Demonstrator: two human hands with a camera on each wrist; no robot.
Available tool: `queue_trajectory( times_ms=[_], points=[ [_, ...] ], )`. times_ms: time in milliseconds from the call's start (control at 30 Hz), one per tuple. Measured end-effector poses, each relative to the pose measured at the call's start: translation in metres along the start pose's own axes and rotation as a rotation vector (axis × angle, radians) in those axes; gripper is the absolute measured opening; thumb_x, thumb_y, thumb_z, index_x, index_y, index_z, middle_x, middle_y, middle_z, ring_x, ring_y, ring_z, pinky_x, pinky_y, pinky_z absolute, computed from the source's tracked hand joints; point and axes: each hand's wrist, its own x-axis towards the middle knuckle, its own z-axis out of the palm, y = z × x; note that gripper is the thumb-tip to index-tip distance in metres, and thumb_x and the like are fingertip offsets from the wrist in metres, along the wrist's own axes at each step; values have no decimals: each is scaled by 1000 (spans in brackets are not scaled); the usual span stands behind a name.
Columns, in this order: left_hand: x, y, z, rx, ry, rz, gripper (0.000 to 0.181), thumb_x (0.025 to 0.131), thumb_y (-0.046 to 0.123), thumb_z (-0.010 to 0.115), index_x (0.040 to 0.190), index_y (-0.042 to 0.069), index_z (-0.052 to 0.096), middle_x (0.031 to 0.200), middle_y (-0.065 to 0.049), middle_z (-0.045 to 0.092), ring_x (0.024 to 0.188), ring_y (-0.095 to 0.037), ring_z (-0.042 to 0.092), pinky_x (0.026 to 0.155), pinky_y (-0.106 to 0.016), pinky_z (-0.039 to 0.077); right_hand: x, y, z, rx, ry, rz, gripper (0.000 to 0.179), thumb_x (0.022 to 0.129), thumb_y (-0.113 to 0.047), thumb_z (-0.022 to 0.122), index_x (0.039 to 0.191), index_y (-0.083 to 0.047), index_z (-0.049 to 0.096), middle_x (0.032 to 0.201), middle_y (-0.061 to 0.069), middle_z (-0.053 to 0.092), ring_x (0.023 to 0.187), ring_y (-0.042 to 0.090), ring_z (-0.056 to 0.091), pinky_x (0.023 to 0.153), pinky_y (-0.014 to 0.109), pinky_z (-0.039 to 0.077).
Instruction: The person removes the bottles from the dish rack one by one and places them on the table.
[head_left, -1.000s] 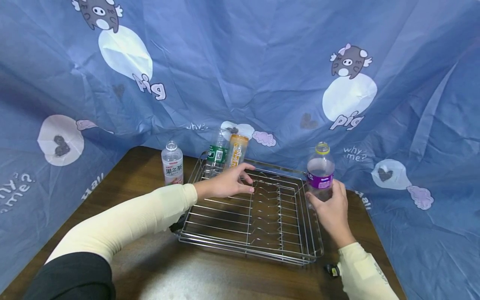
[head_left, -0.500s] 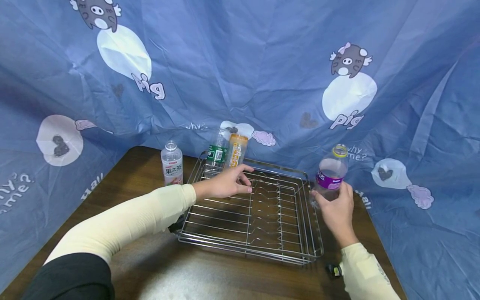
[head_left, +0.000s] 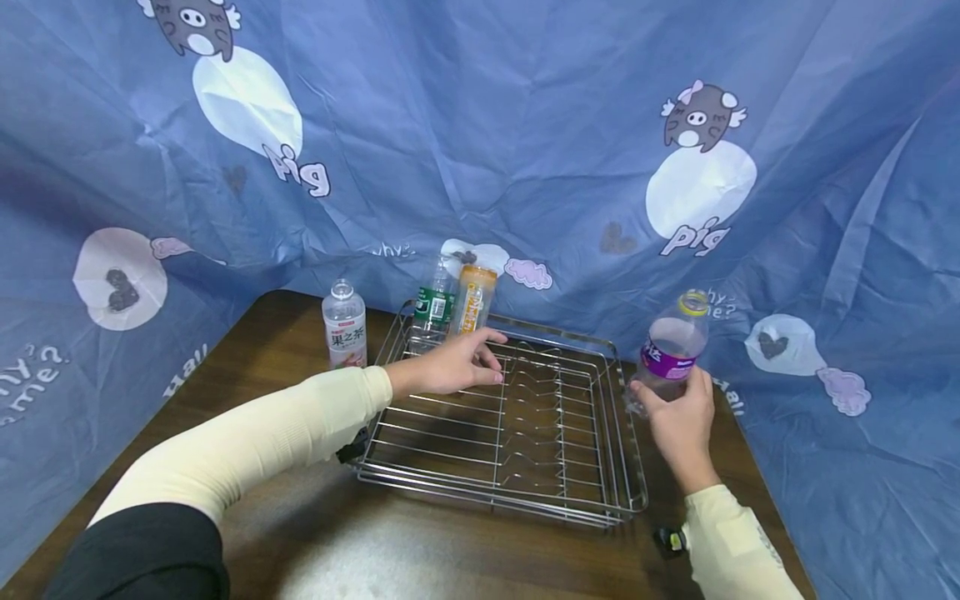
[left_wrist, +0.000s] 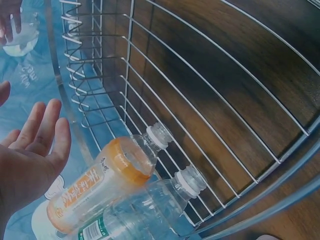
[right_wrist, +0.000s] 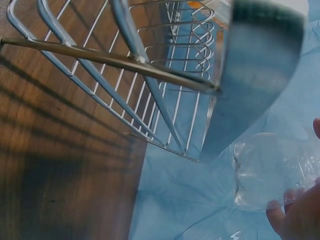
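Observation:
My right hand (head_left: 681, 421) grips the lower part of a clear plastic bottle (head_left: 672, 342) with a purple label and yellow neck ring. This bottle leans right, mouth up, beside the rack's right rim; its clear base (right_wrist: 260, 172) shows in the right wrist view. My left hand (head_left: 453, 364) hovers over the wire dish rack (head_left: 491, 492), fingers loosely bent, holding nothing. Behind it, an orange-labelled bottle (head_left: 474, 300) and a green-labelled bottle (head_left: 433, 308) stand in the rack's back left. In the left wrist view, both necks point down at the wires.
A clear bottle with a white label (head_left: 345, 329) stands upright on the brown wooden table (head_left: 420, 542), left of the rack. A blue patterned curtain (head_left: 510, 167) hangs behind and around the table. A small black object (head_left: 670, 542) is near the right wrist.
My right hand has moved the purple-labelled bottle to the right, and it now tilts more to the right. My left hand has stayed nearly still.

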Motion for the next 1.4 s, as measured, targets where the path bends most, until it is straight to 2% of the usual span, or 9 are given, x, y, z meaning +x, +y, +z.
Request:
queue_trajectory(
  times_ms=[267, 433, 633, 767, 867, 933, 1133, 1233, 1400],
  points=[
    [0, -2, 0, 40, 4, -20, 61, 94, 10, 71, 147, 1, 41, 108, -9, 70, 101, -23, 70, 94, -35, 54, 3, 5, 0, 27, 28, 12, 57, 73, -8, 86, 120, 7, 57, 113, 23, 52, 107, 40, 51, 95, 50, 40],
    [0, -2, 1, 52, 6, -20, 60, 95, 9, 69, 148, 1, 41, 108, -8, 70, 102, -24, 69, 96, -36, 54, 2, 7, -1, 51, 41, 52, 57, 74, -7, 86, 122, 6, 57, 114, 22, 53, 109, 36, 52, 99, 49, 42],
    [-1, -3, 0, 77, 14, -20, 61, 95, 11, 70, 148, 1, 41, 107, -7, 71, 100, -20, 69, 97, -34, 53, 3, 8, -1, 69, 55, 61, 57, 74, -6, 86, 122, 7, 57, 114, 19, 54, 111, 33, 52, 101, 47, 44],
    [-1, -3, -2, 85, 21, -14, 61, 95, 11, 70, 147, 1, 41, 107, -7, 71, 100, -20, 69, 97, -35, 53, 5, 8, -1, 108, 62, 76, 58, 74, -2, 86, 124, 7, 57, 114, 12, 53, 113, 22, 52, 102, 34, 49],
    [-1, -4, -2, 77, 24, -8, 61, 95, 11, 70, 147, -1, 41, 107, -8, 71, 100, -21, 69, 97, -35, 53, 5, 10, -1, 105, 69, 90, 58, 74, -2, 86, 124, 7, 58, 115, 11, 54, 113, 21, 52, 99, 24, 48],
    [-1, -3, -2, 75, 23, -13, 61, 95, 10, 70, 148, 0, 41, 107, -8, 71, 100, -21, 69, 97, -34, 53, 5, 12, -2, 87, 72, 100, 58, 74, -4, 86, 123, 6, 58, 115, 13, 55, 113, 24, 53, 98, 26, 49],
    [-3, -2, -3, 110, 35, -27, 60, 95, 13, 70, 148, 2, 42, 107, -6, 72, 101, -19, 68, 96, -34, 53, 4, 18, -3, 46, 89, 105, 57, 74, -8, 86, 121, 8, 58, 118, 24, 57, 114, 40, 53, 101, 50, 40],
    [-3, -2, -3, 111, 41, -32, 60, 96, 13, 70, 147, 2, 42, 108, -6, 71, 102, -19, 68, 95, -33, 53, 5, 21, -4, 45, 95, 117, 58, 74, -9, 87, 121, 8, 58, 120, 26, 58, 117, 43, 53, 106, 52, 37],
    [-2, -3, -3, 108, 42, -31, 59, 96, 12, 70, 147, 2, 43, 108, -7, 71, 100, -18, 68, 93, -31, 54, 5, 26, -4, 55, 96, 140, 60, 74, -9, 87, 124, 7, 58, 124, 26, 58, 123, 44, 51, 113, 49, 33]
  ],
)
